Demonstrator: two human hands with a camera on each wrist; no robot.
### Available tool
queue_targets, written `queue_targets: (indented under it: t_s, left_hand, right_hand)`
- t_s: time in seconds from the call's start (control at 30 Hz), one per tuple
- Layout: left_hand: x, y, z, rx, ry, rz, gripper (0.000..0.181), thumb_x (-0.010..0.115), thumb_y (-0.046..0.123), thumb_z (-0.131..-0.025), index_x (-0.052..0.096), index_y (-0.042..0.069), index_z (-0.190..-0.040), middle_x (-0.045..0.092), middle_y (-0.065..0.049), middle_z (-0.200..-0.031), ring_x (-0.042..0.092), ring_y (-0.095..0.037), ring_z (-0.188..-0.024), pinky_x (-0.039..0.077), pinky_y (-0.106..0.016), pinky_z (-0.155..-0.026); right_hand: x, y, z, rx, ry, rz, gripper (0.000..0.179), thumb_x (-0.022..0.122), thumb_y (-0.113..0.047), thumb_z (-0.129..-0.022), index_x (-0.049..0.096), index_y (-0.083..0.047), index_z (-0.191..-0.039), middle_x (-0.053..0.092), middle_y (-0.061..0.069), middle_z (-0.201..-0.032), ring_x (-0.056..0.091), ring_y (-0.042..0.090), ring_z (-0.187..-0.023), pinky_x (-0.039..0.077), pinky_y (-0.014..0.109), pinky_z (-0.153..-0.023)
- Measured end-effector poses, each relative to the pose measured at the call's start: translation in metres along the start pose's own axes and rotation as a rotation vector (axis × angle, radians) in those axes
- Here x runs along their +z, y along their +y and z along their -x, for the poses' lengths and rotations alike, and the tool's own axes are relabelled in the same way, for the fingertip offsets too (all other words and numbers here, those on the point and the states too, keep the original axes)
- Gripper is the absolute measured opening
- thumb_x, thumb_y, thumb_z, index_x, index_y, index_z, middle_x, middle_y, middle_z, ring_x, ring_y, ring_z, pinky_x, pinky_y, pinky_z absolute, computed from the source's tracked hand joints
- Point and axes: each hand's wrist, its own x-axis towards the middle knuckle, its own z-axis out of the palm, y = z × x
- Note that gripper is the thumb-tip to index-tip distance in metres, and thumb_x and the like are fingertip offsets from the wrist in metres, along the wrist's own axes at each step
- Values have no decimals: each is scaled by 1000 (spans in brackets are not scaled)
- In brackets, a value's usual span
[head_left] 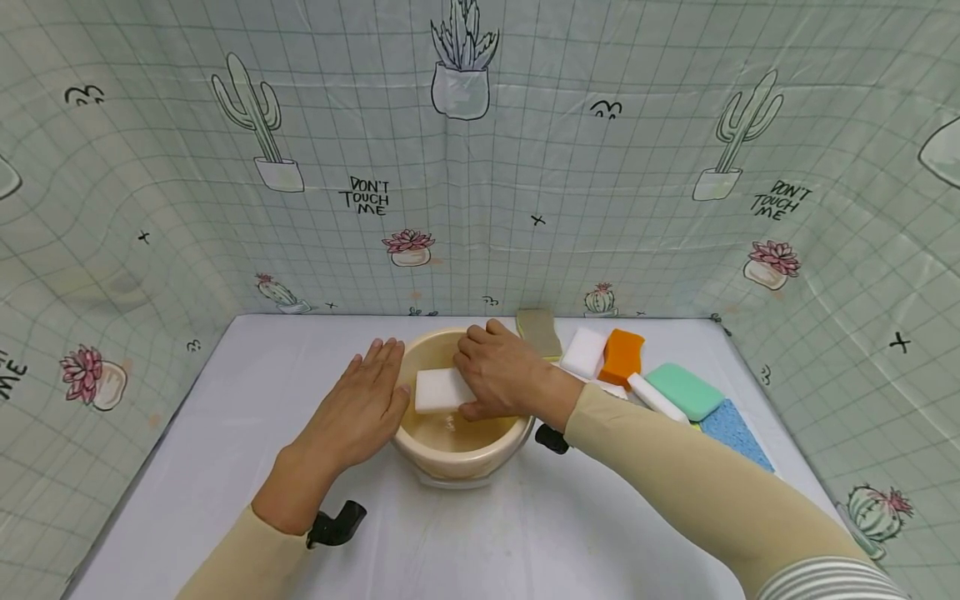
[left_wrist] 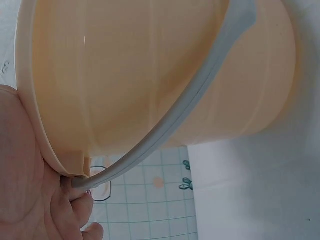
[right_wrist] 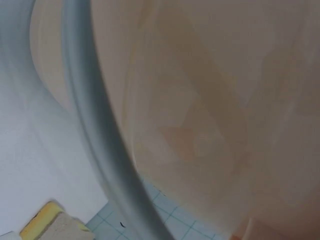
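Above the white table (head_left: pixel 210 417), the right hand (head_left: pixel 498 367) grips a white sponge (head_left: pixel 439 391), seemingly lengthwise toward the straight-fingered left hand (head_left: pixel 362 407) against the bucket (head_left: pixel 459 463).

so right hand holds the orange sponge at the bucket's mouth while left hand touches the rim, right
Not the orange sponge: the head view shows the right hand holding a white sponge at the bucket's mouth while the left hand touches the rim.

1 bucket (head_left: pixel 459 463), 1 bucket handle (left_wrist: pixel 172 119), at least 8 sponges (head_left: pixel 439 391), 2 wrist cameras (head_left: pixel 339 523).
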Motion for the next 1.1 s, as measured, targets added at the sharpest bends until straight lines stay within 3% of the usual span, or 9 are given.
queue_targets:
  t_s: [0.33, 0.5, 0.67, 0.9, 1.0, 1.1]
  left_hand:
    - [0, 0, 1, 1, 10, 6, 64, 39, 30, -112, 27, -5, -164, 30, -22, -171, 20, -38, -162, 18, -57, -132]
    - [1, 0, 1, -3, 8, 8, 64, 39, 29, -112, 27, -5, -164, 29, -22, -171, 20, -37, -162, 18, -56, -132]
    - [3, 0, 1, -1, 8, 21, 63, 40, 28, -112, 27, -6, -164, 29, -22, -171, 20, -38, -162, 18, -57, -132]
    - [4, 1, 1, 0, 3, 33, 64, 39, 29, -112, 26, -6, -164, 28, -23, -171, 19, -38, -162, 18, -57, -132]
    - [4, 0, 1, -1, 6, 34, 64, 39, 29, -112, 26, -6, -164, 28, -23, -171, 19, -38, -162, 18, -57, -132]
    - [4, 0, 1, -4, 12, 34, 64, 39, 29, -112, 26, -7, -164, 28, -23, -171, 19, -38, -162, 18, -57, -132]
  right_hand:
    - [0, -1, 1, 6, 7, 13, 65, 62, -70, -91, 72, -10, -112, 64, 2, -101, 52, 23, -100, 40, 38, -84]
    - [3, 1, 6, 35, 147, -60, 48, 65, -57, -94, 72, -10, -102, 66, 3, -98, 53, 24, -97, 42, 39, -81]
    - [5, 8, 20, 182, 308, -206, 30, 64, -38, -101, 73, -10, -101, 69, 5, -101, 55, 26, -96, 44, 40, -81]
    - [19, 31, 66, 455, 537, -281, 32, 65, -33, -99, 72, -2, -108, 69, 15, -103, 58, 37, -98, 45, 48, -80]
    - [34, 40, 90, 570, 573, -273, 35, 70, -31, -95, 71, 2, -108, 68, 19, -101, 58, 41, -96, 44, 49, -77]
    - [51, 44, 112, 670, 541, -255, 39, 73, -30, -93, 70, 5, -109, 68, 22, -101, 57, 44, -96, 44, 51, -76]
